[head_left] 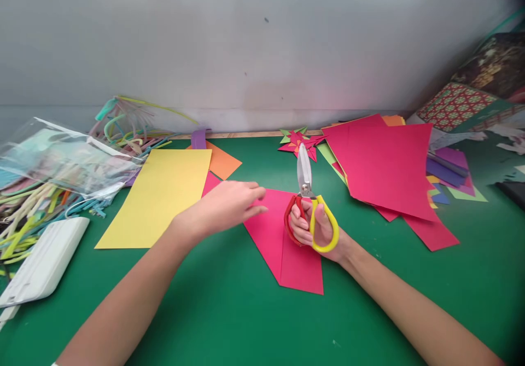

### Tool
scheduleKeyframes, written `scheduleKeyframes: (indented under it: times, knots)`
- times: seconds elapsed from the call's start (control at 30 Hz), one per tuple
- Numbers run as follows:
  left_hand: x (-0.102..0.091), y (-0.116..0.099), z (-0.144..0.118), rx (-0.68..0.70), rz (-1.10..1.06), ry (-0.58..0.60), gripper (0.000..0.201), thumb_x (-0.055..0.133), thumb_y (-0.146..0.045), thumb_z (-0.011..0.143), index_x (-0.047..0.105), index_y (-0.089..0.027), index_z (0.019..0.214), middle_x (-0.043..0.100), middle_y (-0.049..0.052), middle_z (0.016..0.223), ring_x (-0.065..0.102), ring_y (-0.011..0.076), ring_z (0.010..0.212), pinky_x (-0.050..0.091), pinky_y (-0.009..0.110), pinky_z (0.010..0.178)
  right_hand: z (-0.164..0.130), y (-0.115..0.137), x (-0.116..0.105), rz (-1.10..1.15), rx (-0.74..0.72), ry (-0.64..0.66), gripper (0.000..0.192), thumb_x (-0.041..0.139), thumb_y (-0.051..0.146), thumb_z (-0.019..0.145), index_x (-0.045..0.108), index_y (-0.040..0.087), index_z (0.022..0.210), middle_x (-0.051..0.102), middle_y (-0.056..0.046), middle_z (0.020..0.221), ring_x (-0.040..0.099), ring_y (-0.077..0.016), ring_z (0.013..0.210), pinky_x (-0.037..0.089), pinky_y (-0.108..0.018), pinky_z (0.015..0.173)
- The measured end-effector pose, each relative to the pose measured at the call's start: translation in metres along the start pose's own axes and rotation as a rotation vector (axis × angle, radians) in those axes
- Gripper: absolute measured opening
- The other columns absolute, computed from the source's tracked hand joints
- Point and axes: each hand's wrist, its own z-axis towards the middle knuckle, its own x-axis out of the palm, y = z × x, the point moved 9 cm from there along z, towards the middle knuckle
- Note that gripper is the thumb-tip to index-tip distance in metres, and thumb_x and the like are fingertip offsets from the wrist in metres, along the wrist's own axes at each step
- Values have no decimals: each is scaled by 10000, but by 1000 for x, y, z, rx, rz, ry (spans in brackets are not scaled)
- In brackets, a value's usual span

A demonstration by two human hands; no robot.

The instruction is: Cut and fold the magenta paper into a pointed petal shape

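Observation:
My right hand (314, 226) grips a pair of scissors (304, 172) with one red and one yellow handle, fingers through the loops. The metal blades are closed and point away from me. My left hand (229, 204) is open, its thumb apart from the fingers, and holds nothing. Beneath both hands lies a creased pinkish-red sheet of paper (270, 245), partly covered by them. A yellow sheet of paper (164, 196) rests to the left, partly behind my left forearm.
An orange paper piece (223, 161) and a purple strip (199, 139) lie behind. Star-shaped paper cutouts (297, 144) sit by the wall. Red sheets (385, 163) are stacked at right. At left are pipe cleaners (36, 207), a clear plastic bag (69, 158) and a white device (45, 262).

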Motion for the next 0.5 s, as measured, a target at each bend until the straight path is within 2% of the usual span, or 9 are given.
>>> scheduleKeyframes:
  times: [0.07, 0.2, 0.37, 0.5]
  knots:
    - [9, 20, 3, -93, 186, -32, 254, 630, -417, 1025, 672, -176, 1093, 707, 115, 1099, 690, 259, 931, 435, 338, 741, 0, -4, 0, 14, 39, 47, 617, 579, 777, 920, 668, 166, 924, 499, 50, 692, 395, -52, 442, 342, -173, 409]
    - [32, 43, 8, -188, 301, 6, 432, 699, -517, 962, 653, -156, 1195, 680, 151, 1131, 684, 331, 1012, 450, 400, 840, 0, -6, 6, 35, 67, 112, 751, 402, 866, 923, 671, 165, 912, 526, 32, 656, 437, -80, 408, 351, -198, 382]
    - [38, 49, 8, -220, 343, 23, 484, 656, -581, 973, 643, -148, 1188, 663, 164, 1149, 678, 336, 1021, 448, 409, 849, -1, -5, 16, 22, 37, 168, 873, 358, 918, 893, 702, 137, 1079, 621, -26, 764, 546, -128, 514, 451, -266, 500]
    - [37, 49, 7, -223, 371, 12, 513, 647, -605, 971, 634, -137, 1181, 671, 166, 1143, 675, 340, 1007, 447, 417, 850, -2, -5, 28, -41, 26, 219, 1037, 306, 1016, 783, 674, 124, 1163, 711, -144, 1005, 605, -156, 611, 518, -343, 647]
